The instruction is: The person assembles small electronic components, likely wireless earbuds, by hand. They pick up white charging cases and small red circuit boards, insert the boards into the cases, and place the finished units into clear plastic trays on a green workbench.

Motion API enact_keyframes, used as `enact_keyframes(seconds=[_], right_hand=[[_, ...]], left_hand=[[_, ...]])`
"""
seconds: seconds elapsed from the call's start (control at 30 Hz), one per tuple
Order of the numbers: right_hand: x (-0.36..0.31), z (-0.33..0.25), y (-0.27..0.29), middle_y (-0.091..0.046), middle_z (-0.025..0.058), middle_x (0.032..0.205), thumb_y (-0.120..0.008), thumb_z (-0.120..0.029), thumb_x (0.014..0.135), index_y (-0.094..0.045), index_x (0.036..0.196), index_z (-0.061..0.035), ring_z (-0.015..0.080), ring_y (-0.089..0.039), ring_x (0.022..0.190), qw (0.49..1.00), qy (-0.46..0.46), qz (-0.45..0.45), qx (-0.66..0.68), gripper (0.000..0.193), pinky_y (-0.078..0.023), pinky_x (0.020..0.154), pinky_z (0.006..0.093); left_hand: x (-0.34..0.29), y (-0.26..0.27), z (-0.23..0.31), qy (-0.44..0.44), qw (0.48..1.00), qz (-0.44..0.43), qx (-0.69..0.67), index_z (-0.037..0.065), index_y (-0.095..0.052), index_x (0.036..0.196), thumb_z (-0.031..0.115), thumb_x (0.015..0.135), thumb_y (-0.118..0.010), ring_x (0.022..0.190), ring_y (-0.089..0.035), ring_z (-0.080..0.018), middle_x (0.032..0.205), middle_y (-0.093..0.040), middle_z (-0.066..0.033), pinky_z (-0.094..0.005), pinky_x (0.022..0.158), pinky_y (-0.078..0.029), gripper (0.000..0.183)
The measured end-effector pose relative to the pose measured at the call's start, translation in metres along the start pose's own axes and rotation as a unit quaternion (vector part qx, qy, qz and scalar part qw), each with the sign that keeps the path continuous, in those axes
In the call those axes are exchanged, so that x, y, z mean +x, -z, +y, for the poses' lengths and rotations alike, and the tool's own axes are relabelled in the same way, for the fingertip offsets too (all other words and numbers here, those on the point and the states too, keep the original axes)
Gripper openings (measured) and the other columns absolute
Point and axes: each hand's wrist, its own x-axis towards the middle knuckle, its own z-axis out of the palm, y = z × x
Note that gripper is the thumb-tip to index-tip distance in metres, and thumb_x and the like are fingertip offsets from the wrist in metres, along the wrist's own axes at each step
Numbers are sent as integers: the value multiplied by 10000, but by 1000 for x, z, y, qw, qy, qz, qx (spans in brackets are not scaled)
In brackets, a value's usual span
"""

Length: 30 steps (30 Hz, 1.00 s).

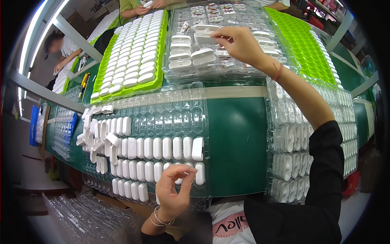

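Note:
My right hand [239, 45] reaches out over the far clear tray [172, 73], thumb and fingers pinched at the right edge of a white oblong case [205, 37] with its hinged lid up. More opened white cases [180, 59] lie beside it in that tray. Close to my body, my left hand [175, 191] hovers above the near clear tray [170, 97]. Its thumb and index finger curl together next to the white case [200, 173] at the row's right end; anything between the tips is too small to make out. Rows of closed white cases [157, 148] fill part of this tray.
Loose white shells [97, 142] pile on the near tray's left. A green tray of white cases [130, 57] stands far left, another green tray [296, 44] far right. Stacked clear trays [288, 142] rise at the right of the green table [235, 142]. Other people's hands [142, 9] work opposite.

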Motion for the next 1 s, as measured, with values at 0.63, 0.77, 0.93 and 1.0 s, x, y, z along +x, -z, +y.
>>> enact_keyframes(seconds=[0.63, 0.77, 0.93, 1.0], right_hand=[[-56, -39, 53, -738, 108, 900, -655, -34, 878, -734, 1045, -55, 224, -691, 769, 993, -7, -96, -68, 185, -521, 691, 321], [-107, -73, 83, -703, 118, 836, -668, 67, 826, -712, 1040, -22, 247, -649, 733, 991, 37, -115, -65, 236, -497, 671, 326], [-152, -85, 105, -692, 105, 818, -671, 92, 807, -707, 1030, -20, 255, -647, 751, 989, -10, -133, -69, 253, -493, 681, 339], [-162, -86, 112, -696, 99, 822, -673, 92, 806, -710, 1027, -26, 256, -648, 764, 989, -22, -121, -80, 254, -492, 693, 343]], left_hand=[[50, 162, -30, -71, 793, 253, 550, 28, -658, 1010, -52, 838, -644, 875, -642, -250, 971, -685, -113, -333, 716, -505, 190], [54, 233, -42, -4, 708, 188, 681, 56, -670, 1088, -33, 785, -678, 1074, -606, -320, 1072, -682, -125, -411, 874, -482, 317], [66, 273, -67, 35, 732, 155, 662, 99, -659, 1193, 38, 735, -758, 1168, -563, -318, 1076, -696, -81, -419, 965, -436, 473], [78, 272, -70, 2, 760, 166, 628, 82, -650, 1166, 60, 746, -768, 1094, -604, -317, 1045, -697, -83, -414, 943, -456, 437]])
